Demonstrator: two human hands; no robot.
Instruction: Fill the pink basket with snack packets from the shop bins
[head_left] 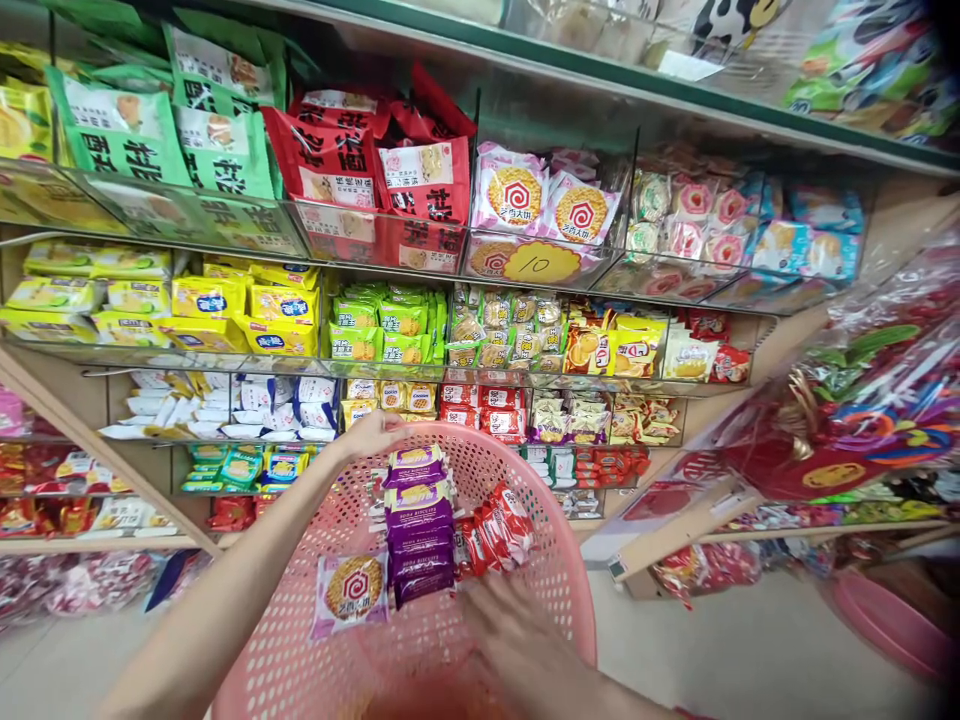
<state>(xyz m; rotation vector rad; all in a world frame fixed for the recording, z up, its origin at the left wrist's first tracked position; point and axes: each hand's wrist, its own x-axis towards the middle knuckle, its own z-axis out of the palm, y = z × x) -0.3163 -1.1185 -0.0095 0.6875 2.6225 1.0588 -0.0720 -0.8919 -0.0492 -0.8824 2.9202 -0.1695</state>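
Observation:
A pink perforated plastic basket (574, 560) fills the lower middle of the view, tilted toward the shelves. My left hand (373, 435) is closed on its far rim. Inside, a stack of purple soda biscuit packets (421, 530) lies in the middle. To the right of them is a bunch of red-and-white snack packets (504, 528). One round sesame biscuit in a clear and lilac wrapper (352, 592) rests at the left. My right hand (506, 620) is over the basket, just below the red packets; its fingers are blurred by motion.
Shelves of wrapped snacks stand ahead, with green bags (225, 140), red bags (330, 160) and yellow packets (281, 305) behind clear fronts. A yellow price tag (541, 262) reads 10. Wrapped goods (817, 440) jut out at the right. Another pink basket (885, 625) sits lower right.

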